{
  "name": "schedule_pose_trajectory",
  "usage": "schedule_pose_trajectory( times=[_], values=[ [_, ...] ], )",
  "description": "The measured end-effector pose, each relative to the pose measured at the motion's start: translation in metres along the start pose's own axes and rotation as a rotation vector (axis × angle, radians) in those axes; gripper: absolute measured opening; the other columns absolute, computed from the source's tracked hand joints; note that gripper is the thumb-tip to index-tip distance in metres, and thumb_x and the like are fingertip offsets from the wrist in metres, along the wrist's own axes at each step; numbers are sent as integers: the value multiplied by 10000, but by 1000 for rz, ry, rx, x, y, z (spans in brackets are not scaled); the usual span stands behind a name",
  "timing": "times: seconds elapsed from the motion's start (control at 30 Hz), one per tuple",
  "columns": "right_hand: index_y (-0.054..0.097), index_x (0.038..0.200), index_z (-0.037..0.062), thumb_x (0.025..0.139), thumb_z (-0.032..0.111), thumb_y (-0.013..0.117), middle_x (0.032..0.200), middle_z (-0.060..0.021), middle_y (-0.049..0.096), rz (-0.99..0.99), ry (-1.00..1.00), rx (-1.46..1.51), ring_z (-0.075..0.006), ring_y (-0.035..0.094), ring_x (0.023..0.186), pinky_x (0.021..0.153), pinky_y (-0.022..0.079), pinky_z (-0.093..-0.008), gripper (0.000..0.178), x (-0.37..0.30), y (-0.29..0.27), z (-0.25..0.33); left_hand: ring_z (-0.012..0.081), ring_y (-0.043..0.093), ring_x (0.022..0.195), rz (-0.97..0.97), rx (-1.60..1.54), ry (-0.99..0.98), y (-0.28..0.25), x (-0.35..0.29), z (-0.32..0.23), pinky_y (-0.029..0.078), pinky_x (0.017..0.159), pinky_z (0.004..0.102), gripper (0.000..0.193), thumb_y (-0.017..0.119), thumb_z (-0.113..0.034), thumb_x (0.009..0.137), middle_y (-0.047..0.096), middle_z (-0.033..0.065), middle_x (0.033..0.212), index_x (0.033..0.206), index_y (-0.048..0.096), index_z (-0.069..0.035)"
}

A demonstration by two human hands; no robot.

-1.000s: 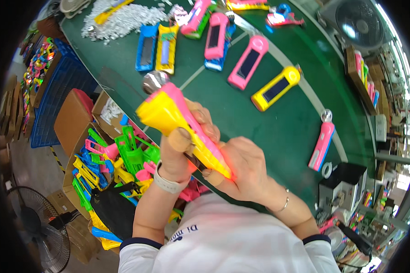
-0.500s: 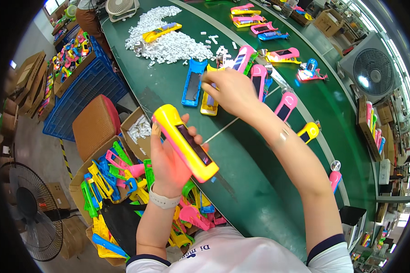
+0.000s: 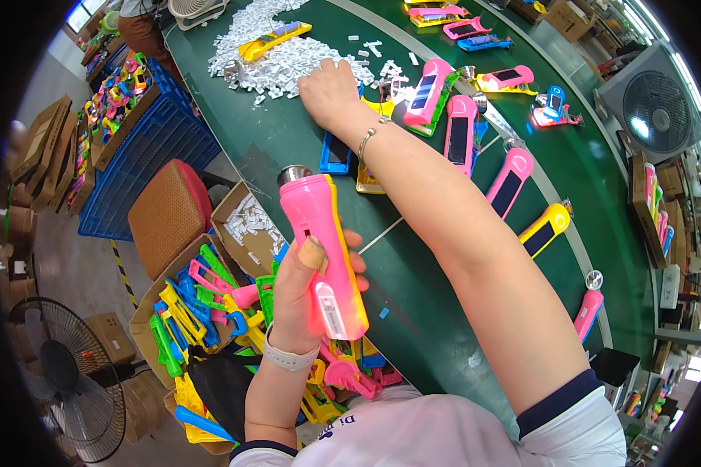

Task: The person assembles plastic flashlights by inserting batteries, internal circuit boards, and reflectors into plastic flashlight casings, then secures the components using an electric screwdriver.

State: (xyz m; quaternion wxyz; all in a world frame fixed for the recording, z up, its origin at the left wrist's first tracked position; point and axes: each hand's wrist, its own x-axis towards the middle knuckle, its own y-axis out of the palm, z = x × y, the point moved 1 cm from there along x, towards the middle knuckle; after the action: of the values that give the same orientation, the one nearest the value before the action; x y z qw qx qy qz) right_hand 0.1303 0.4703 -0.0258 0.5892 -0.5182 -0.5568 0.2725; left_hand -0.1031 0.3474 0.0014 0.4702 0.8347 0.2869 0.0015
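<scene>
My left hand (image 3: 290, 300), fingers wrapped round it, holds a pink and yellow flashlight (image 3: 319, 214) upright above the table edge. Its metal lamp head points up, a white piece sits low on the pink side, and red light glows at its lower end. My right hand (image 3: 332, 95) reaches to the edge of a pile of small white plastic pieces (image 3: 269, 66). Its fingers are curled, and their tips are hidden, so what they pinch does not show. Beneath that wrist lie a blue half shell (image 3: 336, 156) and a yellow half shell (image 3: 370, 183).
Pink-topped flashlights (image 3: 459, 136) stretch along the right of the green table (image 3: 436, 311). A yellow open shell (image 3: 276, 40) lies on the white pile. Left of the table are a carton of coloured shells (image 3: 152, 311), a chair (image 3: 167, 210) and a standing fan (image 3: 62, 373).
My right hand has moved from above the yellow half shell to the white pile, up and left. My left hand has turned the flashlight, so its pink side and lamp head now show.
</scene>
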Motion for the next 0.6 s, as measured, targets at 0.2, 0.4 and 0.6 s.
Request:
schedule_pose_trajectory(
  times=[0.2,0.4,0.6],
  values=[
    [673,907,126,797,142,560,852,-53,653,-173,25,207,-243,589,880,740,442,-395,158,-33,-33,-28,178,611,862,29,330,10,14,5,9,549,689,309,337,525,-218,934,569,119,1086,1201,435,-34],
    [599,1016,16,827,128,619,861,-30,615,-110,380,1066,-98,559,786,728,452,-252,220,-176,-151,-49,187,566,1013,93,329,-51,30,-1,30,505,840,346,455,511,-150,916,513,120,1195,1322,334,-46],
    [633,972,22,824,96,640,928,-52,662,-229,587,1306,-142,604,782,755,466,-280,166,-293,-190,-38,179,544,1039,275,441,-196,67,-6,63,467,862,330,585,521,-115,877,481,95,1217,1389,247,-43]
  ],
)
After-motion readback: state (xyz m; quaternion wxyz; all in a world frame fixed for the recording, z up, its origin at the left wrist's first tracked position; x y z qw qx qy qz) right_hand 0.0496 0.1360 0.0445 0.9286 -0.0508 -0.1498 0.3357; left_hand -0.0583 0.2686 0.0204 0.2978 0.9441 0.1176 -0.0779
